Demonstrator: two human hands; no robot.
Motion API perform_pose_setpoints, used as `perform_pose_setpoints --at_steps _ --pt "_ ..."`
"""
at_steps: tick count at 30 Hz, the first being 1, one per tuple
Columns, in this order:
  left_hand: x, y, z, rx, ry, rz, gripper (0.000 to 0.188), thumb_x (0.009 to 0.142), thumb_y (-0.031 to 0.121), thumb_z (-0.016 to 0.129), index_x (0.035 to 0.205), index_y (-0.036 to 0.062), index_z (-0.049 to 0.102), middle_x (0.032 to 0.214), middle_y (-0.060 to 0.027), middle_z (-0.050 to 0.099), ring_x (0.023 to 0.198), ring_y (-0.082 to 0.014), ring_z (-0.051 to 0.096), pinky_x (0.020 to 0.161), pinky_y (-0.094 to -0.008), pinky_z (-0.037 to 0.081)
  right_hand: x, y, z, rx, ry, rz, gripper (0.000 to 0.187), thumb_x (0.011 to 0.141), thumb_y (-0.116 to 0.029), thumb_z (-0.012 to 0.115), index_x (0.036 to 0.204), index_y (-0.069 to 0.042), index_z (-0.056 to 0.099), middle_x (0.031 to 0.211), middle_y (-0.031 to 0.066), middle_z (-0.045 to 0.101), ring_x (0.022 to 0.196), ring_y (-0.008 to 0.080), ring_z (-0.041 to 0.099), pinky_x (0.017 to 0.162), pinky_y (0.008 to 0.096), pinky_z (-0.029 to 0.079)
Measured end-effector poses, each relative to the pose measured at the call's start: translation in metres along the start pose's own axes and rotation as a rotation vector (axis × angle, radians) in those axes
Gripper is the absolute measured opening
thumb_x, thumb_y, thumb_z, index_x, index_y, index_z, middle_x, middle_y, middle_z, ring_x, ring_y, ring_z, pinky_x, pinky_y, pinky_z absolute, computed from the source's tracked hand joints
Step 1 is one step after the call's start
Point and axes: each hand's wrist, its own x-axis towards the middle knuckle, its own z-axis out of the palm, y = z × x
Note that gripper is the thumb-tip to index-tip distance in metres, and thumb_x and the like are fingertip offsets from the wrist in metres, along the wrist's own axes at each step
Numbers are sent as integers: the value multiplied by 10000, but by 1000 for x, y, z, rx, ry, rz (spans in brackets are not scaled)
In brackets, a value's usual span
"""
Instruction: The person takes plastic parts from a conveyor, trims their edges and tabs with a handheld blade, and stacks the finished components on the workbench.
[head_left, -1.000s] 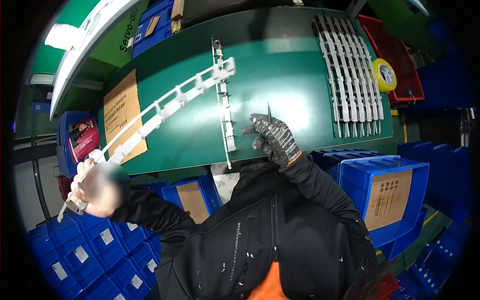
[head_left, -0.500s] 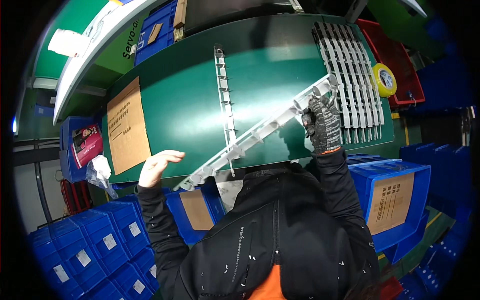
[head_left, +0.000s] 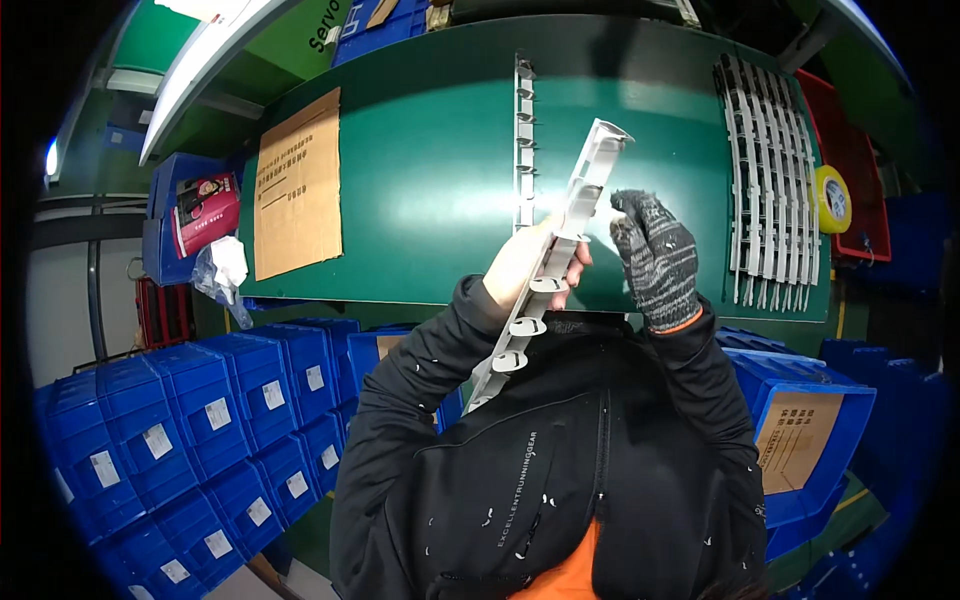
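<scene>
My bare left hand [head_left: 516, 266] is closed round a long light-grey strip [head_left: 551, 268] with rounded tabs along it. The strip slants from above the green table down in front of my jacket. My right hand [head_left: 660, 262], in a dark speckled glove, is beside the strip's upper half with its fingers curled together. A pale blur shows by its fingertips, and I cannot make out what is in them. Another tabbed strip [head_left: 524, 140] lies on the table beyond my left hand, its near end hidden behind that hand.
Several similar strips [head_left: 775, 185] lie side by side on the table's right, next to a yellow tape roll [head_left: 832, 199] and a red bin [head_left: 862, 215]. A cardboard sheet [head_left: 298, 190] covers the left end. Stacked blue crates [head_left: 190, 410] stand lower left; another blue crate [head_left: 825, 510] is at right.
My left hand, open and apart before, now grips the strip. My right hand has let go of the strip's upper end. The strip has turned steeper, and the view has shifted left.
</scene>
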Motion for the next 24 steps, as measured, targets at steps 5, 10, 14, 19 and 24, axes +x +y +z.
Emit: perform_pose_setpoints --at_steps 5,10,14,19,24 --pt "-7 4 -8 -94 81 22 436 864 428 412 890 8 526 683 -35 521 464 -139 523 341 -248 431 -26 -22 1 -13 -199 42 133 751 -168 611 737 -36 597 672 127 574 586 280 566 541 358 447" --pt "-9 0 -9 -34 61 156 541 818 474 509 1029 -22 459 858 -60 454 613 -121 514 388 -226 449 -28 -24 7 14 -250 86 151 743 -186 619 719 -39 598 657 129 571 579 285 560 527 358 438" --pt "-8 1 -5 -38 98 159 531 824 462 507 1027 -27 455 838 -59 439 612 -121 497 383 -222 449 -28 -20 8 -31 -266 45 154 747 -181 620 717 -32 599 653 129 572 573 285 558 528 358 437" --pt "-9 1 -6 -32 53 158 531 832 460 495 1024 -33 447 817 -62 415 624 -120 476 377 -209 441 -22 -9 -6 24 -160 232 156 762 -160 618 720 -10 604 640 124 573 565 258 565 533 338 434" --pt "-9 0 -9 -34 28 168 538 833 465 492 1024 -35 445 816 -65 412 629 -122 475 375 -205 436 -27 -12 -2 82 -193 238 157 765 -170 617 730 -16 608 641 120 571 565 263 561 536 334 434"
